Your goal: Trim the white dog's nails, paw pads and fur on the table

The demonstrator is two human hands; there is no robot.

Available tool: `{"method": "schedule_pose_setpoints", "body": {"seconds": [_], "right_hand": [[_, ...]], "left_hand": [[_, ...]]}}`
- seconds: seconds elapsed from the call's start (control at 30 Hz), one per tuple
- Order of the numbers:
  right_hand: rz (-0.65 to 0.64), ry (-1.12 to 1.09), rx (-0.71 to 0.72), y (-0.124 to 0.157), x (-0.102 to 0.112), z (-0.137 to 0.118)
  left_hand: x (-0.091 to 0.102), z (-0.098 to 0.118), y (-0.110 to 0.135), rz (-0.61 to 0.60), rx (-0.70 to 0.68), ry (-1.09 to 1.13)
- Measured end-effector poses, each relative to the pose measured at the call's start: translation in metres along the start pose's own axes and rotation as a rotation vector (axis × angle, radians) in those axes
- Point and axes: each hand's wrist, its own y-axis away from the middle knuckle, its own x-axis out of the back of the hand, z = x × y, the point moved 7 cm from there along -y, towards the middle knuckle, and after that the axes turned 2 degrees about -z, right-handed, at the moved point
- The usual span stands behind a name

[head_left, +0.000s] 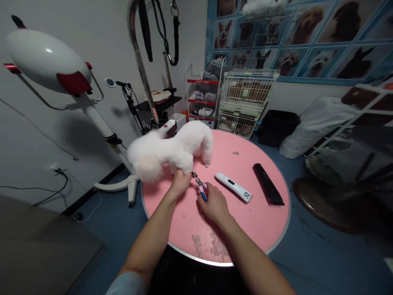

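A fluffy white dog [181, 143] stands on the round pink table [245, 229], its head toward the left. My left hand [181, 180] is closed around one of its front legs, with the dark-padded paw [194, 175] showing past my fingers. In my right hand [215, 200] is a pair of nail clippers [201, 190] with blue and pink handles, its metal jaws close to that paw. Whether the jaws touch a nail I cannot tell. A white hair trimmer [233, 187] lies on the table to the right of the clippers.
A long black case-like object [268, 184] lies at the table's right side. Another white clipper [168, 128] shows behind the dog. To the left is a stand dryer [49, 61]; a metal grooming arm [141, 53] rises behind. Wire cages [245, 94] and a black bin [278, 127] stand farther back.
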Motion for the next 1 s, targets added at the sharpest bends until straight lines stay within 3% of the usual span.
{"method": "schedule_pose_setpoints", "body": {"seconds": [0.23, 0.47, 0.73, 0.87, 0.93, 1.0], "right_hand": [[0.006, 0.003, -0.024, -0.001, 0.003, 0.004], [0.003, -0.011, -0.020, -0.001, 0.002, 0.005], [0.019, -0.007, -0.003, -0.001, 0.001, 0.005], [0.022, 0.008, -0.001, -0.001, 0.001, 0.004], [0.021, 0.014, -0.003, -0.001, 0.001, 0.004], [0.022, 0.022, 0.000, -0.001, 0.001, 0.005]], "left_hand": [[-0.016, -0.005, 0.007, -0.224, 0.048, 0.082], [-0.029, 0.010, 0.020, -0.397, 0.067, 0.243], [-0.028, 0.015, 0.022, -0.408, 0.067, 0.245], [-0.033, 0.009, 0.021, -0.347, 0.069, 0.218], [-0.031, 0.007, 0.021, -0.289, 0.057, 0.167], [-0.025, 0.008, 0.021, -0.322, 0.036, 0.048]]}}
